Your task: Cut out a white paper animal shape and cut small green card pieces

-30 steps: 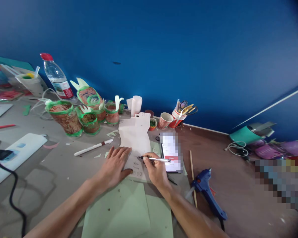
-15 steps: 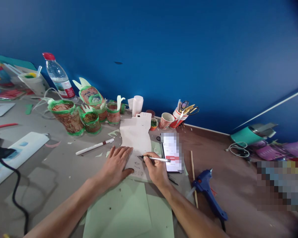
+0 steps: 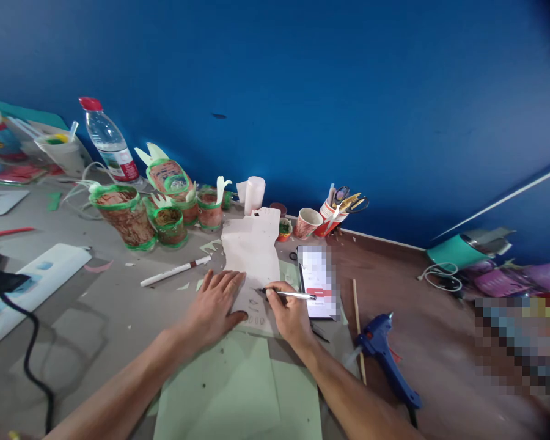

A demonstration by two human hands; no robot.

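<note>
A white sheet of paper (image 3: 252, 244) with cut edges lies in the middle of the table, small drawn marks near its lower end. My left hand (image 3: 217, 302) rests flat on its left side, fingers spread. In my right hand (image 3: 288, 311) is a pen (image 3: 297, 295), pinched between thumb and fingers, its dark tip at the paper above the marks. Beneath the forearms are pale green sheets (image 3: 220, 385). A lit phone (image 3: 318, 281) lies just right of my right hand.
Left stand brown-and-green jars (image 3: 128, 220) and a bottle (image 3: 107, 140). Behind the phone are a paper cup (image 3: 308, 223) and a cup of scissors (image 3: 332, 214). A blue glue gun (image 3: 387, 357) lies right, beside a thin stick (image 3: 358, 330). A white marker (image 3: 176, 271) lies left of the paper.
</note>
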